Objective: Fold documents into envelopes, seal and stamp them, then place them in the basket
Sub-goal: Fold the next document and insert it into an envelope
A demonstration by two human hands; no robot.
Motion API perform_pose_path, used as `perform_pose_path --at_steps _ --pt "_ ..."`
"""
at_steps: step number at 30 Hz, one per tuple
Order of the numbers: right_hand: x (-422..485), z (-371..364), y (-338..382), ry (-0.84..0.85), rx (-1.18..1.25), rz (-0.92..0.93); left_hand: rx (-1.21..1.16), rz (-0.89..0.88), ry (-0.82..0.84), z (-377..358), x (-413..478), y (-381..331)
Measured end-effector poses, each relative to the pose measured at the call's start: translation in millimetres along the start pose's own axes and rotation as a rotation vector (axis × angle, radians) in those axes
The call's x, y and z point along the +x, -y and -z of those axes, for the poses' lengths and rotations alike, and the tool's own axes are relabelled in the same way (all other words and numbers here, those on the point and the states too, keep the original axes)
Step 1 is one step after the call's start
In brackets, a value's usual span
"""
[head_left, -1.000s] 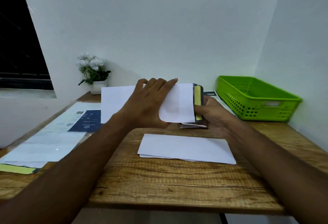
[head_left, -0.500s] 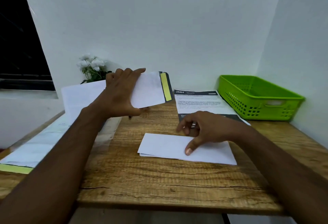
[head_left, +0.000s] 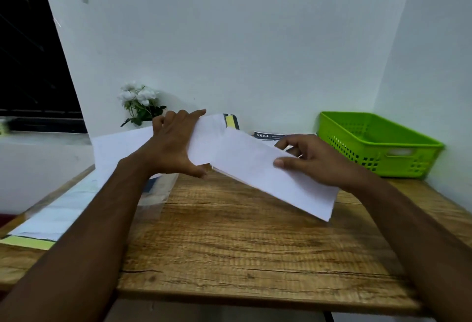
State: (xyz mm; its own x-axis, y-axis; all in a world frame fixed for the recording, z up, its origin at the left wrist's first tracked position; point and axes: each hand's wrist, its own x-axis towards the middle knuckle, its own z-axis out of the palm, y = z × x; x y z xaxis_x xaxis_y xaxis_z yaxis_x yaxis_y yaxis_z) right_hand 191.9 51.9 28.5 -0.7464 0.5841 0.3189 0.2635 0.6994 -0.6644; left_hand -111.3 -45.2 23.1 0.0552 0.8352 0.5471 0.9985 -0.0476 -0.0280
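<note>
My left hand (head_left: 176, 147) holds a white envelope (head_left: 120, 150) up above the table, thumb below and fingers on top; its flap with a yellow strip (head_left: 230, 120) points right. My right hand (head_left: 311, 161) pinches a folded white document (head_left: 258, 168), lifted off the wood and tilted, its upper left end meeting the envelope's mouth. A green basket (head_left: 378, 143) stands at the far right against the wall.
A printed sheet marked 2684 (head_left: 265, 136) lies by the wall behind the hands. More papers and envelopes (head_left: 58, 214) are spread along the table's left side. A small pot of white flowers (head_left: 139, 102) stands at the back left. Bare wooden tabletop (head_left: 242, 245) lies in front.
My right hand has picked the folded document up off the table and brought its end to the envelope. My left hand has shifted the envelope slightly right.
</note>
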Motion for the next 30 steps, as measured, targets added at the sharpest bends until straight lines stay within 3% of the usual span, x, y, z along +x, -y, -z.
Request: perform_pose_path --at_steps 4,13,20,23,26,30 --pt "5.1 2.7 -11.3 -0.291 -0.173 -0.010 -0.071 0.044 -0.096 4.1 2.3 -10.2" --pt "1.8 4.3 -9.8 -0.494 -0.268 -0.006 -0.150 0.012 -0.208 2.8 -0.4 -16.5" --pt "-1.4 -0.3 -4.6 -0.422 -0.312 0.002 -0.189 0.018 -0.238 1.4 1.7 -14.8" --pt "-1.3 1.7 -5.5 -0.497 -0.286 0.019 -0.161 0.045 -0.262 0.3 1.5 -14.5" --pt "-3.0 5.9 -2.2 -0.572 -0.172 0.121 -0.071 0.139 -0.320 0.1 2.5 -17.3" --pt "-7.7 0.3 7.9 -0.448 -0.163 0.218 -0.021 0.286 -0.385 -0.3 4.7 -21.2"
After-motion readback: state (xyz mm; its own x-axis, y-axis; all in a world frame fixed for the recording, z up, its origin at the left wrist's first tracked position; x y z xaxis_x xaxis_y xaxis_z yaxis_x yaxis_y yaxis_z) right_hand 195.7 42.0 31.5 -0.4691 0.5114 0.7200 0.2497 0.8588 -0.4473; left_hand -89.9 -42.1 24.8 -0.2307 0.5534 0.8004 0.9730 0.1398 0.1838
